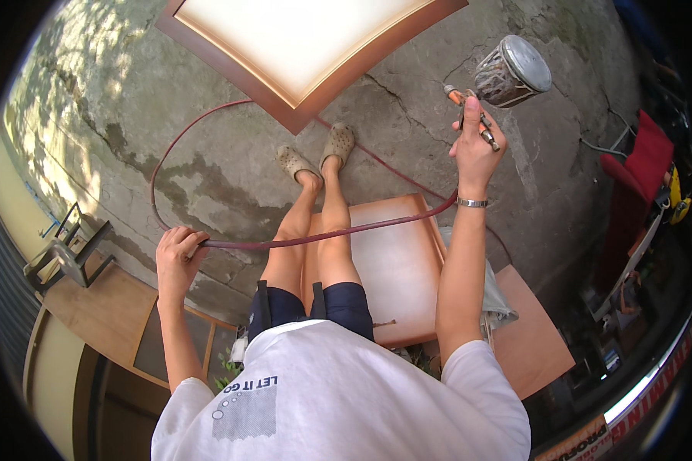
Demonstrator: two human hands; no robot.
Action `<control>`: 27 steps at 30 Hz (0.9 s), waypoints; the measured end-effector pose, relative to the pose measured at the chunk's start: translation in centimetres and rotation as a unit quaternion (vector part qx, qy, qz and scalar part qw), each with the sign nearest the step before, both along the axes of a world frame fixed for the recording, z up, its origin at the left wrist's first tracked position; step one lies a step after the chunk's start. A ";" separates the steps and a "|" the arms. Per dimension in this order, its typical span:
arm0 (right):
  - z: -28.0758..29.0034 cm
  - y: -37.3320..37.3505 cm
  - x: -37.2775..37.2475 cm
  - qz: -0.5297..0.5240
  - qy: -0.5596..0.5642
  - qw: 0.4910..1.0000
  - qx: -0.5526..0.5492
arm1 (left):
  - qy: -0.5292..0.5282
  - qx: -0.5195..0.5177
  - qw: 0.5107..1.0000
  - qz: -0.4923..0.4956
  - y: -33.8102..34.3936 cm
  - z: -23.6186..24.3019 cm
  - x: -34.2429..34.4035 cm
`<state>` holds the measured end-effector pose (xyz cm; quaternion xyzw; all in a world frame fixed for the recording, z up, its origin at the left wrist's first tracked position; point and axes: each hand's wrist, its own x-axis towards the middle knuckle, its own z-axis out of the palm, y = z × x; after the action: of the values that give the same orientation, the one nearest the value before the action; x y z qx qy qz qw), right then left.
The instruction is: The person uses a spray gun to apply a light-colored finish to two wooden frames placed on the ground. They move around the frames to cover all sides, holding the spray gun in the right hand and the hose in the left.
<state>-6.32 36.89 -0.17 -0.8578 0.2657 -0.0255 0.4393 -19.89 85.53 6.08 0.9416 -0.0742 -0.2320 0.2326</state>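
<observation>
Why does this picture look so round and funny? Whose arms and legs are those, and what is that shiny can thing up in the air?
The picture comes from a small camera worn on a person's head, looking straight down. Its wide lens bends everything, so the edges look round. That is why you see the person's own white shirt at the bottom, then their legs and the pale clogs on the cracked concrete ground.

The right hand holds up a paint spray gun; the shiny can is its metal cup on top. The left hand grips a dark red hose that runs across the legs toward the right arm and loops over the ground.

Ahead lies a wooden panel with a pale middle and a brown frame. More wooden boards lie beside and under the legs.
</observation>
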 end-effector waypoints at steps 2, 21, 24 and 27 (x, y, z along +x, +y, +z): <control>-0.4 -2.2 2.7 -0.001 -0.025 1.000 -0.013 | 0.000 0.003 1.000 0.004 -1.4 0.3 0.5; 0.4 -0.9 1.9 -0.012 -0.007 1.000 -0.011 | 0.009 0.005 0.999 0.038 -1.4 -0.8 -0.1; 1.2 2.5 -2.1 0.005 0.018 1.000 0.012 | 0.014 0.002 1.000 0.021 0.7 -0.7 -0.3; 1.4 5.2 -5.8 0.016 0.042 0.998 0.039 | 0.020 -0.004 1.000 0.006 2.8 -0.5 -0.7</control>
<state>-12.15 42.12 1.23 -0.8442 0.2714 0.0282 0.4614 -20.54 88.29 5.57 0.9362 -0.0647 -0.2488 0.2395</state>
